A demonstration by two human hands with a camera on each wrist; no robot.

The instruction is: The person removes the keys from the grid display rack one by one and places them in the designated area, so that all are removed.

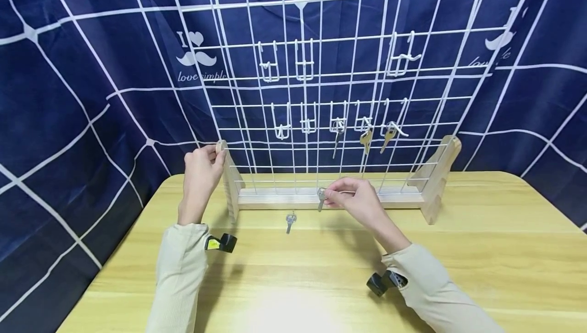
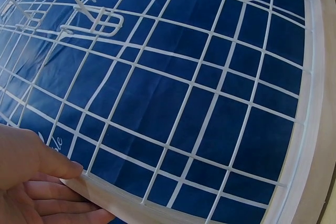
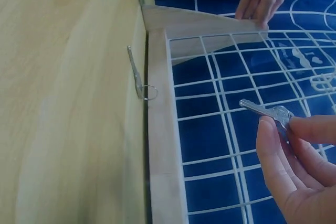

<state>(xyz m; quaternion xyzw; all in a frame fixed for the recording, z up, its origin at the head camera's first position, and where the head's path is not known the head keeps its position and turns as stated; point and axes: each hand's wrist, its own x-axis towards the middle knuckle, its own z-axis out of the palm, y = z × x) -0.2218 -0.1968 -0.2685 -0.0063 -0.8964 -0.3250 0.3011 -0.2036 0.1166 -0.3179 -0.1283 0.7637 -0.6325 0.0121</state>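
Observation:
A silver key point(image 3: 265, 109) is pinched between thumb and fingers of my right hand point(image 1: 355, 199), held in front of the rack's lower bars with its blade pointing down in the head view. My left hand point(image 1: 202, 170) grips the top of the left wooden side support point(image 1: 231, 183) of the white wire grid rack; the left wrist view shows thumb and fingers on either side of that wood point(image 2: 113, 198). Another silver key point(image 1: 289, 223) with a ring lies on the table in front of the rack's wooden base point(image 1: 275, 201).
Three keys, one dark point(image 1: 338, 142) and two brass-coloured point(image 1: 365, 141), hang from hooks in the lower row. Other white hooks point(image 1: 281, 119) on the grid carry no keys. A dark blue curtain point(image 1: 114, 109) stands behind the wooden table point(image 1: 257, 267).

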